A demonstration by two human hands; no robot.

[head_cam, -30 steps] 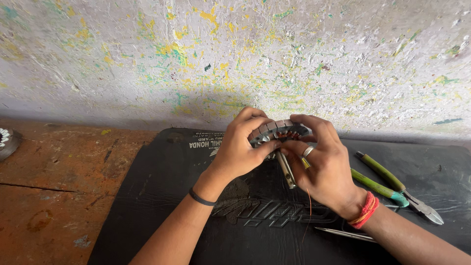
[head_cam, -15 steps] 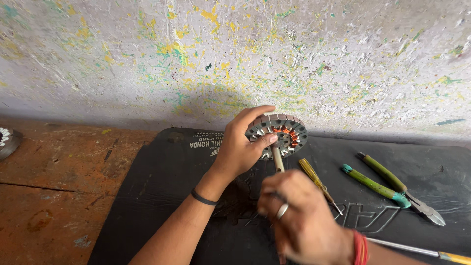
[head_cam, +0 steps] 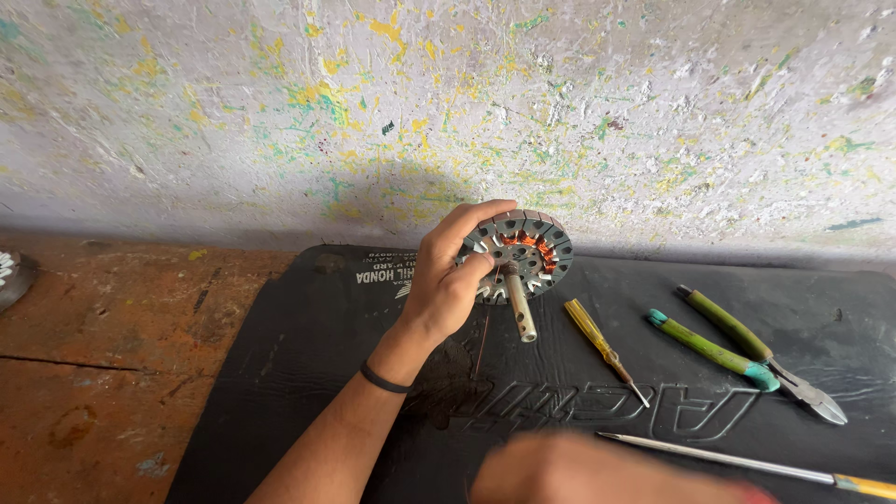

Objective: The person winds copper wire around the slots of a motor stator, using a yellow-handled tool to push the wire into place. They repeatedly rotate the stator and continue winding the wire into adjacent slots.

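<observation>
Your left hand [head_cam: 450, 280] was clamped on the round motor stator [head_cam: 518, 250], thumb across its face and fingers curled over its upper rim, holding it up on edge above the black rubber mat [head_cam: 308, 355] near the paint-flecked wall [head_cam: 448, 103]. The stator's slotted metal ring showed copper windings inside, and its steel shaft [head_cam: 519, 303] stuck out toward you, angled down. Your right hand [head_cam: 597, 471] sat low at the bottom edge, blurred, so I cannot tell whether it was apart or closed. Just right of the shaft, a yellow-handled screwdriver [head_cam: 602, 347] lay on the mat, then green-handled pliers [head_cam: 747, 350] farther right, and a long thin metal rod [head_cam: 737, 457] near your right hand. The mat covered a worn reddish desk [head_cam: 103, 364].
</observation>
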